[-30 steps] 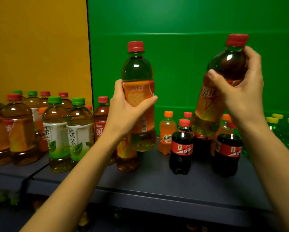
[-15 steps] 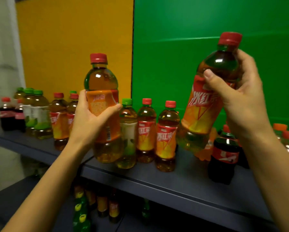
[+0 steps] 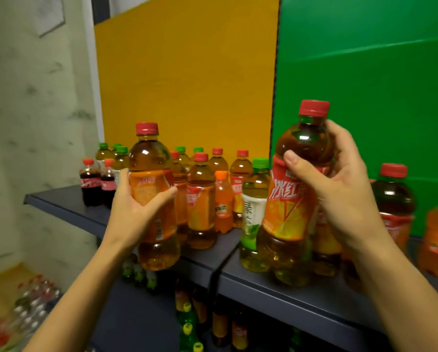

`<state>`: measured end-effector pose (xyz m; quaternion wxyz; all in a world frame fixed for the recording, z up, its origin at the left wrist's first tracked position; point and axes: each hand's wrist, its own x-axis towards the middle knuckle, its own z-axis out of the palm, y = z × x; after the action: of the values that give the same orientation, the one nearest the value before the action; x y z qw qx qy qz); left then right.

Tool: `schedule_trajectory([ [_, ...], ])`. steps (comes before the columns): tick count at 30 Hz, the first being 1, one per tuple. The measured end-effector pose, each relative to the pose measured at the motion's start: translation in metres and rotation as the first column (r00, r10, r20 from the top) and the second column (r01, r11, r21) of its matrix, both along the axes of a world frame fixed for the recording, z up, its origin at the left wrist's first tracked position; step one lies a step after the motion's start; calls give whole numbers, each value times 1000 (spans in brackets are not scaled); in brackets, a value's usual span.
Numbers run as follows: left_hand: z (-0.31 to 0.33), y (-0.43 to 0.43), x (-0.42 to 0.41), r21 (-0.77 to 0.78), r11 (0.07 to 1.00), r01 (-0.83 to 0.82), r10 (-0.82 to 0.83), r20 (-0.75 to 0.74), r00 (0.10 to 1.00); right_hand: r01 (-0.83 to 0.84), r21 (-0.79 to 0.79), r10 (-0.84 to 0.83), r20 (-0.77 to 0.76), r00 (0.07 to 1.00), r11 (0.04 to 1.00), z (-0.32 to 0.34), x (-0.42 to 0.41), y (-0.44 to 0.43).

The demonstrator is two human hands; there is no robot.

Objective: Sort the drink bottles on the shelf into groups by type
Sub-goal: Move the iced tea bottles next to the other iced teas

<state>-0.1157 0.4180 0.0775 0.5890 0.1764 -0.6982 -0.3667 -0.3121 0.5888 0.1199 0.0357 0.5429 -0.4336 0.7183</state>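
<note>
The left hand (image 3: 136, 212) is wrapped round the label of the first tea bottle (image 3: 149, 158), red-capped and upright, held just in front of the shelf (image 3: 60, 199) edge and clear of it. The right hand (image 3: 339, 189) grips the shoulder of the second tea bottle (image 3: 286, 217), the same kind, tilted slightly; whether its base touches the shelf I cannot tell. Just beyond the left hand's fingertips stands the red-capped tea group (image 3: 201, 199), which looks the sensible home for both. Between the hands a green tea bottle (image 3: 254, 212) and a small orange soda (image 3: 222, 204) sit in the way, and out past the left hand stand the cola bottles (image 3: 90, 184). To do this well, set the first tea bottle down upright at the front of the tea group. Then carry the second across above the green cap rather than through it, straighten it before it lands, and let go only once each base sits flat, back from the shelf edge
</note>
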Motion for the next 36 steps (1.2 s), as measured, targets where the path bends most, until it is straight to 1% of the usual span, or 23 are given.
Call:
schedule_trajectory([
  [6,-10,-79,26,20,999,33,-33,32,999,1,21,-2,41,999,1000,-12,37,-74],
  [10,-17,-116,32,13,998,61,-62,54,997,-5,55,1,72,997,998,-21,55,-112],
  [17,-35,-152,19,47,993,106,-108,25,994,38,150,-51,78,996,988,-46,70,-150],
  [20,-44,-157,9,36,991,130,-131,21,991,54,151,-70,103,992,987,-56,74,-156],
  [24,-50,-163,-5,42,983,178,-178,-9,984,120,115,-135,135,982,986,-66,77,-158],
  [28,-52,-176,-16,54,963,264,-265,-2,964,192,100,-207,169,964,976,-74,76,-161],
  [33,-54,-197,-25,70,934,351,-352,-2,936,354,70,-361,142,922,933,-77,71,-171],
  [36,-54,-208,-30,65,918,392,-394,26,919,458,62,-462,90,882,887,-80,69,-177],
])
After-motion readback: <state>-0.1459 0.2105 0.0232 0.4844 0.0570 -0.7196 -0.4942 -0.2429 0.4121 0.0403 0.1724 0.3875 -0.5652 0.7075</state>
